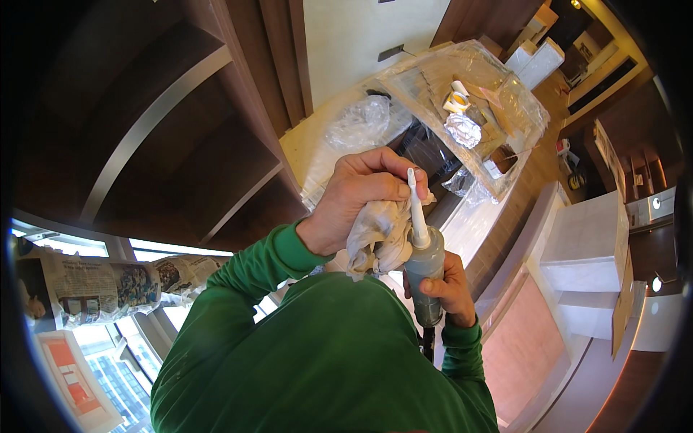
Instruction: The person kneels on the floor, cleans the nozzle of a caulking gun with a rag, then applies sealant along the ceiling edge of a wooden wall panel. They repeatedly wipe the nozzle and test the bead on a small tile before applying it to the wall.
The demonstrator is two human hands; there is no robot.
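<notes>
A caulking gun (424,278) with a greyish tube and a long white nozzle points up in front of my green-sleeved body. My right hand (451,289) is closed round the tube's side, thumb across its front. A crumpled, stained whitish rag (379,234) hangs from my left hand (361,191), which is closed on it. The left fingertips are beside the nozzle tip, at its upper end. Part of the rag lies against the nozzle's base. The lower end of the gun is partly hidden by my body and sleeve.
Dark wooden shelving (166,137) stands at the left. Ahead, a plastic-wrapped table (498,169) carries tape rolls and crumpled wrap. Clear plastic sheeting (361,119) lies on the floor. White boxes (588,242) stand at the right, and a newspaper-wrapped roll (108,281) extends at the left.
</notes>
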